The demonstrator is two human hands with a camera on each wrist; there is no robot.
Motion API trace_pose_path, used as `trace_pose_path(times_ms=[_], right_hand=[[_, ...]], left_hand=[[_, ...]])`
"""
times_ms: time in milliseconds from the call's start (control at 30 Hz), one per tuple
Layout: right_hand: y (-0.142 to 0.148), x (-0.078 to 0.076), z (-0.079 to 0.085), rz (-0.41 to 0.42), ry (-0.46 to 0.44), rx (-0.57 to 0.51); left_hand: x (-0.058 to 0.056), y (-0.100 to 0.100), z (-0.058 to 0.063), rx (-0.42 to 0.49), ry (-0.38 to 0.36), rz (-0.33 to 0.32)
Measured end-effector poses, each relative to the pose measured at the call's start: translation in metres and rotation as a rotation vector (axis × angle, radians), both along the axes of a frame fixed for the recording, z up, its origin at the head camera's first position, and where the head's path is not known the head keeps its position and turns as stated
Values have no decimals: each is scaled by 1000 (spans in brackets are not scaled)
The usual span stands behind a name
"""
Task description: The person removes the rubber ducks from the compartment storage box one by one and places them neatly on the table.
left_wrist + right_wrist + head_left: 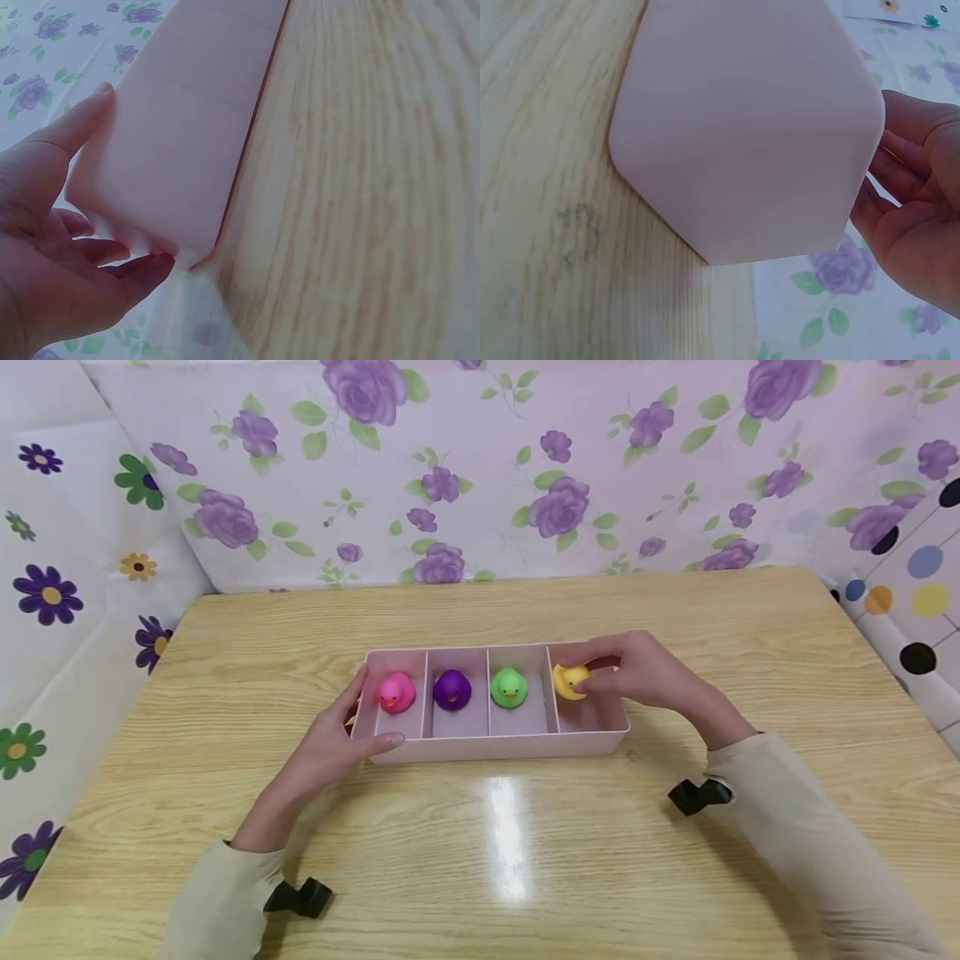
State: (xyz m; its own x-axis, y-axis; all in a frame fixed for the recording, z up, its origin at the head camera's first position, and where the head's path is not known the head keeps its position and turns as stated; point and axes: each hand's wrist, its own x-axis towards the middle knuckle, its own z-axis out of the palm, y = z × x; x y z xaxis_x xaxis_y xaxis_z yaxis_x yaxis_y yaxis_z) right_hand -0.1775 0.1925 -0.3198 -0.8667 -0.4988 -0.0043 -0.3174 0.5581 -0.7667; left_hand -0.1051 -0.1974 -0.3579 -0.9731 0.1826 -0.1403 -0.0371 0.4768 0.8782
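A pale pink box (pixel 495 748) with side-by-side compartments stands on the table. From left to right, one small rubber duck sits in each: a pink duck (pixel 396 692), a purple duck (pixel 452 691), a green duck (pixel 509 688) and a yellow duck (pixel 570 681). My left hand (pixel 330 739) holds the box's left end, thumb at the front rim and fingers along the end wall; the left wrist view shows the fingers (pixel 142 274) bent against that wall. Reaching into the rightmost compartment, my right hand (pixel 637 672) pinches the yellow duck between thumb and fingers. In the right wrist view the box wall hides the fingertips.
The wood-grain table (pixel 420 860) carries the box near its middle. Behind it rises a sheet printed with purple roses (pixel 558 506); other patterned sheets border the left and right. A small black device (pixel 300 897) is strapped at each wrist.
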Motion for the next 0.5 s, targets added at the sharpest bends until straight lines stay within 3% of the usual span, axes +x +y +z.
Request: trace_pose_path(times_ms=[500], right_hand=[[6,-1,6,-1,26,-45]], left_hand=[[0,-1,-2,-3,6,-4]])
